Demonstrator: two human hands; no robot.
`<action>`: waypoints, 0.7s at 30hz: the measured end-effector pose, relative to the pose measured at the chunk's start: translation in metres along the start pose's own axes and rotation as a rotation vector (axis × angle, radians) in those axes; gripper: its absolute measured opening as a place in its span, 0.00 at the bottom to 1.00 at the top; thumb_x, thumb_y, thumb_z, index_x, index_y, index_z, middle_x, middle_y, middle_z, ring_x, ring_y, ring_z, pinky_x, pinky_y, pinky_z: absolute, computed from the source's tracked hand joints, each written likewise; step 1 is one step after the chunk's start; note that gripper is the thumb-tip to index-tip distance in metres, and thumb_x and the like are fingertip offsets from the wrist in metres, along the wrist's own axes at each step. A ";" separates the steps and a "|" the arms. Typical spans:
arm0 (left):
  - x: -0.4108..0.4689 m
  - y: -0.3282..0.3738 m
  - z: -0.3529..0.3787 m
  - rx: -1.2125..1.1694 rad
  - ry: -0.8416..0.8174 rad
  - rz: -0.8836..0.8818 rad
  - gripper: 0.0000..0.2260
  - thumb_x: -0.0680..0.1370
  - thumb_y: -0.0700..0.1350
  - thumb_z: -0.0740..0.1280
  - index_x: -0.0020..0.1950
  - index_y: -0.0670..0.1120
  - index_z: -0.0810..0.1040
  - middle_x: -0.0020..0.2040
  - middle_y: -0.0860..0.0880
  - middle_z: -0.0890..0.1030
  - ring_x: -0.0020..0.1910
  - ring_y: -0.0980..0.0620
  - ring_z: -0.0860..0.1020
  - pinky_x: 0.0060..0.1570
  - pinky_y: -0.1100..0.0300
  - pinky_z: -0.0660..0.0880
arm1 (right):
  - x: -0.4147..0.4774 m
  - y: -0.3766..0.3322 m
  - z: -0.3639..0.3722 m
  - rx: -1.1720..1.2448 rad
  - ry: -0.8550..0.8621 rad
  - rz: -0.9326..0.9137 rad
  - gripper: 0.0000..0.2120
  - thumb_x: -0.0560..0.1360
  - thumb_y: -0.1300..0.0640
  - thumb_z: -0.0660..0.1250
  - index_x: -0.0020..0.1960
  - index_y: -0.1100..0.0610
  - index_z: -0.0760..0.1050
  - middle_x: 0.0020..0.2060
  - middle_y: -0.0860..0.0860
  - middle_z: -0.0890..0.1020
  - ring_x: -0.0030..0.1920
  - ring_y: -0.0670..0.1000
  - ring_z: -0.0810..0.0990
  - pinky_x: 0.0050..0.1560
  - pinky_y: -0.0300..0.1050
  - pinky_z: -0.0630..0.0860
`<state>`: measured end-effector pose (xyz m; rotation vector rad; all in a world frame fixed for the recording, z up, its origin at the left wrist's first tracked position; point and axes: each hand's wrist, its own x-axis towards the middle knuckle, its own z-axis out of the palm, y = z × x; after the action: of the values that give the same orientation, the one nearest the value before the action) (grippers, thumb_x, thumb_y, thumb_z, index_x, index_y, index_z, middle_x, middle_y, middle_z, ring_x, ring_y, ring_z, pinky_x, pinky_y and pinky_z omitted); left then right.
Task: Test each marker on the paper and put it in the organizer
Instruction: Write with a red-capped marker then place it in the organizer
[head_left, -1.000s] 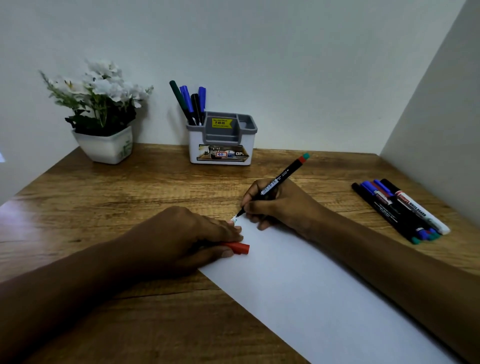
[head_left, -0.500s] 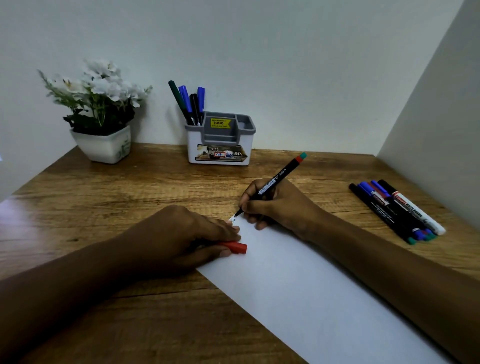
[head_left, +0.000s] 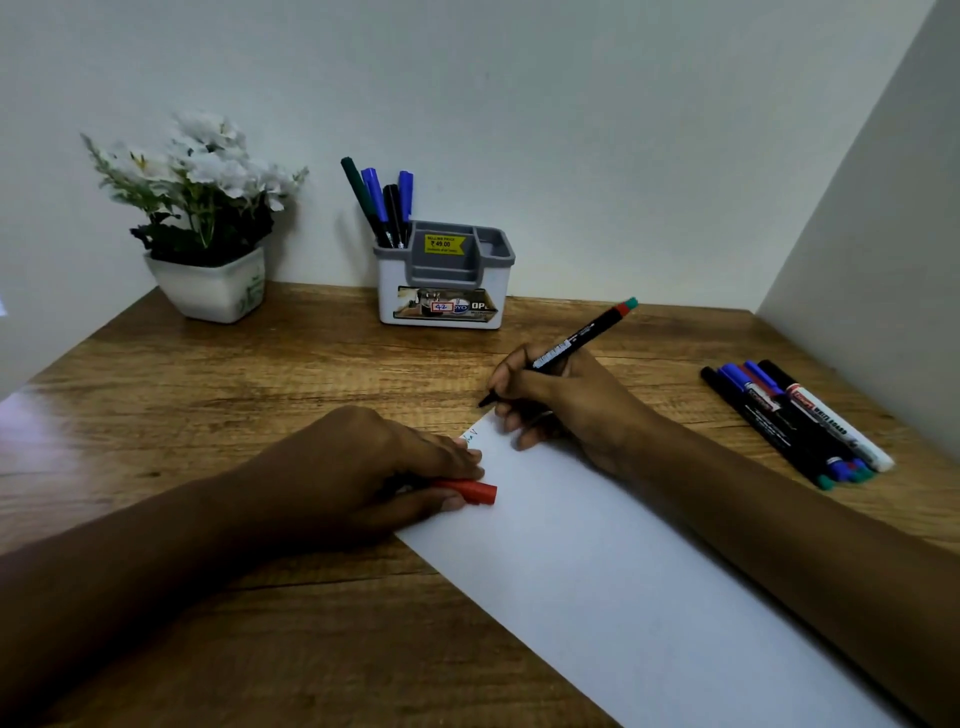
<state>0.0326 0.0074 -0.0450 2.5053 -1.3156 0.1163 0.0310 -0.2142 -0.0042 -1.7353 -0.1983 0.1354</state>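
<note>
My right hand (head_left: 561, 405) grips a black marker (head_left: 566, 349) with a red and green end, its tip just off the far corner of the white paper (head_left: 623, 582). Small pen marks show on that corner. My left hand (head_left: 363, 467) rests on the paper's left edge and holds a red cap (head_left: 470, 491) between thumb and fingers. The white and grey organizer (head_left: 447, 296) stands at the back of the desk with several markers (head_left: 382, 202) upright in its left compartment. A row of several markers (head_left: 800, 421) lies on the desk to the right.
A white pot of white flowers (head_left: 208, 283) stands at the back left of the wooden desk (head_left: 208, 395). Walls close the desk in at the back and on the right, close to the lying markers.
My right hand has lifted the marker tip off the paper and moved it slightly away, uncovering the small marks on the corner. My left hand has stayed put with the cap.
</note>
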 end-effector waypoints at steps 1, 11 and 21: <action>0.000 -0.001 0.000 0.004 -0.001 -0.008 0.21 0.76 0.68 0.50 0.66 0.64 0.66 0.61 0.63 0.77 0.59 0.65 0.74 0.55 0.57 0.76 | 0.001 -0.001 0.000 0.029 0.007 0.007 0.06 0.76 0.63 0.65 0.40 0.60 0.76 0.28 0.54 0.79 0.26 0.49 0.77 0.24 0.39 0.75; 0.000 0.002 -0.001 -0.012 0.003 -0.007 0.23 0.76 0.69 0.49 0.66 0.63 0.67 0.60 0.62 0.78 0.59 0.64 0.75 0.55 0.56 0.76 | 0.001 0.002 0.001 -0.146 -0.043 0.006 0.08 0.72 0.70 0.65 0.38 0.61 0.77 0.29 0.52 0.80 0.28 0.47 0.77 0.29 0.39 0.78; -0.001 0.003 -0.002 -0.023 -0.005 -0.026 0.27 0.74 0.71 0.47 0.65 0.60 0.70 0.59 0.60 0.79 0.58 0.62 0.76 0.54 0.55 0.77 | 0.002 0.003 0.001 -0.169 -0.061 -0.013 0.08 0.73 0.69 0.66 0.38 0.59 0.78 0.27 0.50 0.80 0.28 0.45 0.77 0.29 0.37 0.78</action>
<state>0.0301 0.0074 -0.0422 2.5047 -1.2781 0.0887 0.0332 -0.2129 -0.0077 -1.8987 -0.2723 0.1657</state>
